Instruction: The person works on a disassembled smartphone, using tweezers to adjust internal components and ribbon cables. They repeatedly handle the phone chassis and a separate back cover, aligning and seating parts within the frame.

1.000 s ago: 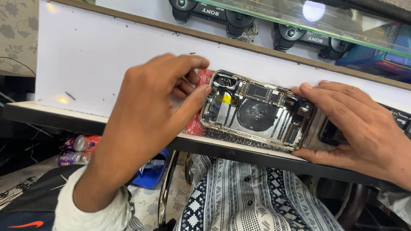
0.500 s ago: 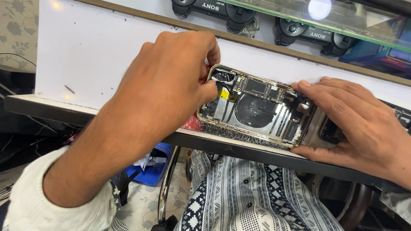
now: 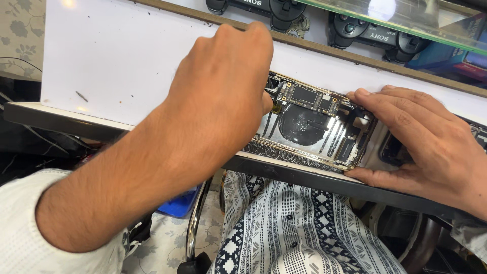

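Our right-hand fingers [image 3: 385, 109] lie flat and slightly spread, pressing on the 3 o'clock end of the phone [image 3: 314, 124]; they clamp it against the bench [image 3: 116, 61] rather than wrap around it. Our right hand [image 3: 431, 147] covers that end, thumb along the near edge. The fingers of our left hand [image 3: 223, 86] curl down over the phone's 9 o'clock end; the back of the hand hides their tips, so we cannot tell whether they pinch anything.

The phone lies opened, internals facing up, at the near edge of the white bench, long axis running from 9 to 3 o'clock. A dark round coil [image 3: 304, 124] sits at its centre, with a circuit board [image 3: 309, 96] just beyond it at 12 o'clock.

Two black game controllers [image 3: 375, 33] rest on a shelf at 12 o'clock, well apart from the phone. A small dark speck [image 3: 81, 96] lies on the bench at 9 o'clock. A patterned garment [image 3: 304, 228] shows below the bench at 6 o'clock.
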